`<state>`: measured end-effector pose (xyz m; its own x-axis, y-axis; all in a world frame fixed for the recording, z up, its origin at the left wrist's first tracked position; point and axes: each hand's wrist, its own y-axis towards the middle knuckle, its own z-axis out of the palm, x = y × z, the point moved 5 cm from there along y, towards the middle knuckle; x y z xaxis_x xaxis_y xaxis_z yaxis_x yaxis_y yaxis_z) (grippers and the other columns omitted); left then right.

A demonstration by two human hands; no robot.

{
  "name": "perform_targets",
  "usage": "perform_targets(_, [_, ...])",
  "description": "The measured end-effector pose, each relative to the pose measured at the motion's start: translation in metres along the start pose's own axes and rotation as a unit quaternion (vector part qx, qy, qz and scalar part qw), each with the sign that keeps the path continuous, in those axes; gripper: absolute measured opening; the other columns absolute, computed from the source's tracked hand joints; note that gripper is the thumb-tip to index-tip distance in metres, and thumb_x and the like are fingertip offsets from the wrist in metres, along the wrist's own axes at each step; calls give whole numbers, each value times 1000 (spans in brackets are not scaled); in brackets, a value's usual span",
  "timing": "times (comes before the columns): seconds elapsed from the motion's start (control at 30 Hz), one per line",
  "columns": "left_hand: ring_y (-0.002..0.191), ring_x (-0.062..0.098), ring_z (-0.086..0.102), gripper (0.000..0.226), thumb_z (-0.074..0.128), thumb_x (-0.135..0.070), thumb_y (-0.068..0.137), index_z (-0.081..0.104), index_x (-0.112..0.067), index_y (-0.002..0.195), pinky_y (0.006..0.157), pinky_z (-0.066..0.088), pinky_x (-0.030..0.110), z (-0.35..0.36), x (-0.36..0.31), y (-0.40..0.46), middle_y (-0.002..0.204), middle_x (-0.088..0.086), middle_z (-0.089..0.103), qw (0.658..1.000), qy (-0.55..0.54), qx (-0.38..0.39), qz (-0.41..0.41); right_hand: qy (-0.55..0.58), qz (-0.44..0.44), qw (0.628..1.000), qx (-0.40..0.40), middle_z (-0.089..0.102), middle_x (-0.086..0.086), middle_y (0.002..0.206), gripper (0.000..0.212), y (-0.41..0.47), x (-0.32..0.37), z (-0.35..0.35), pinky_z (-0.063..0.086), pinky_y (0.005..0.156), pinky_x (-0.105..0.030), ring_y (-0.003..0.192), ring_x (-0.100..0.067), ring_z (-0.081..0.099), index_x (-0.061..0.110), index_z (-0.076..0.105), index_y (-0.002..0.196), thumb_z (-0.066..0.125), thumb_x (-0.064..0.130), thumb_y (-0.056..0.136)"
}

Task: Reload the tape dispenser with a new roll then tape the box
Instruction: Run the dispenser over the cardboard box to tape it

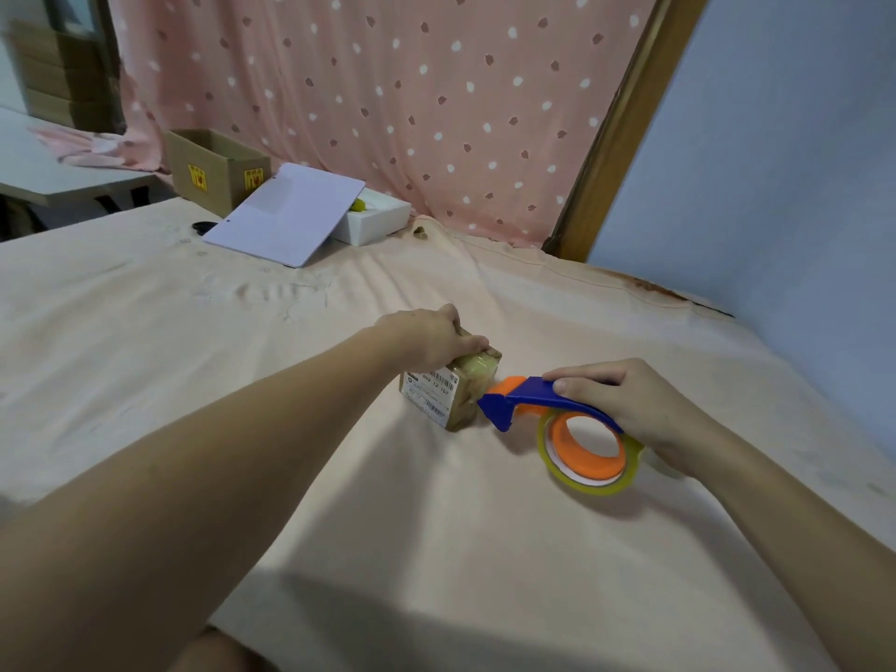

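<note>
A small brown cardboard box (448, 400) with a white shipping label stands on the peach cloth near the middle. Clear tape covers part of its top and right side. My left hand (434, 334) presses down on the box's top, fingers curled over the far edge. My right hand (630, 405) grips the blue handle of the tape dispenser (533, 400). The dispenser's blue cutter end touches the box's right side. A roll of clear yellowish tape (589, 458) sits on the dispenser's orange hub, just above the cloth.
A white box (376, 220) with its pale lilac lid (286, 213) leaning on it stands at the back. An open brown carton (213, 169) is behind it. A dotted pink curtain (412, 89) hangs at the rear, a blue wall (785, 162) at right.
</note>
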<state>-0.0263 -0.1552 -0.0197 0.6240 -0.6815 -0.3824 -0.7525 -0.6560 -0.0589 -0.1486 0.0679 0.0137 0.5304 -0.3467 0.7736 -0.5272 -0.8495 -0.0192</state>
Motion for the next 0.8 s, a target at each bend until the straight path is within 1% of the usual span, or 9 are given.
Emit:
perform_targets(0.1, [96,27,55,71,40,-77,86,46,-22,130,78,43,40,0,-1,0,120,7,65,1000,1,-1,4,-19,-3,1000,7,79,20,91,12,8,9,3,52,70,-20,82,-3,71,32,82,97,71,33,94])
perform_targets(0.2, [95,26,55,70,40,-76,87,47,-20,129,80,44,40,0,-3,1,120,8,65,1000,9,-5,9,-34,-10,999,7,80,14,89,12,19,20,6,52,72,-21,82,-7,70,29,84,91,72,28,93])
perform_targets(0.37, [93,26,55,68,39,-74,89,49,-18,127,77,43,40,1,-6,2,117,7,66,1000,26,-9,14,-72,-1,997,9,80,3,93,15,31,30,6,51,70,-25,87,-16,67,23,85,92,71,30,92])
perform_targets(0.57, [92,26,58,66,39,-74,89,50,-19,123,80,46,40,1,-7,3,111,7,66,999,40,-7,17,-99,-10,995,17,80,1,91,13,38,39,4,50,69,-29,80,-13,65,24,85,88,73,30,89])
perform_targets(0.7, [87,24,59,64,39,-75,88,50,-20,120,74,44,38,2,-9,3,103,5,66,999,46,-7,11,-130,-3,990,49,80,-2,89,15,46,47,4,49,70,-32,78,-15,62,24,85,86,75,34,87])
perform_targets(0.8, [88,24,59,64,40,-74,88,50,-20,120,73,43,37,2,-10,2,106,6,67,999,50,-9,7,-130,10,990,56,80,-6,90,18,48,45,4,50,70,-33,76,-15,63,22,85,86,76,37,85])
